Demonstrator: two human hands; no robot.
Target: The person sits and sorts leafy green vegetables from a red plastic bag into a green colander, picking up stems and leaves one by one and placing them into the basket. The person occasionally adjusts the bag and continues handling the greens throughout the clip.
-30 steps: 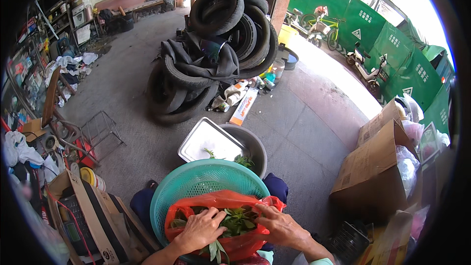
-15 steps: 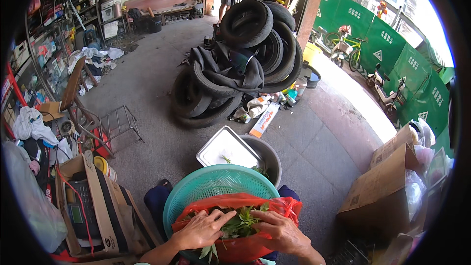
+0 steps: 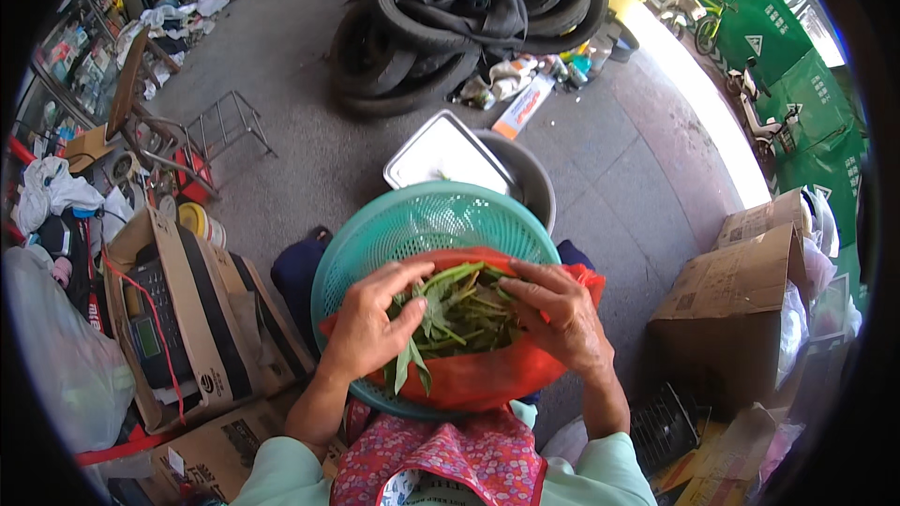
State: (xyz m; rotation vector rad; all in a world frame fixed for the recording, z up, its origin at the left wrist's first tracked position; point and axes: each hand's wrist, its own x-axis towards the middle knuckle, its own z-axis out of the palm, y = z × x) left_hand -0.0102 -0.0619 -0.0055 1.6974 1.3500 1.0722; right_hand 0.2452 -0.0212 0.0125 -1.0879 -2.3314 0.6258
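An orange-red plastic bag [image 3: 473,388] lies spread in a turquoise colander [image 3: 349,253], which rests on my lap between my knees. Leafy green stems [image 3: 464,305] fill the bag's mouth. At their left edge is my left hand [image 3: 373,320], thumb and fingers apart, touching the leaves; one leaf hangs down below it. My right hand [image 3: 561,314] reaches over the right side of the bag, its fingers stretched out onto the stems and its thumb hidden. Just beyond the colander, a white tray [image 3: 448,152] lies across a grey metal basin [image 3: 532,178].
A heap of black tires [image 3: 412,37] lies ahead, with a white-orange box [image 3: 523,105] before it. Cardboard boxes [image 3: 722,309] stand at right. At left are a carton holding a telephone [image 3: 150,328], a metal rack [image 3: 225,124] and a lidded bucket [image 3: 201,223].
My view has tilted down, bringing my sleeves and the floral apron in. The left hand has drawn back to the leaves' left edge with its thumb spread; the bag's mouth shows wider.
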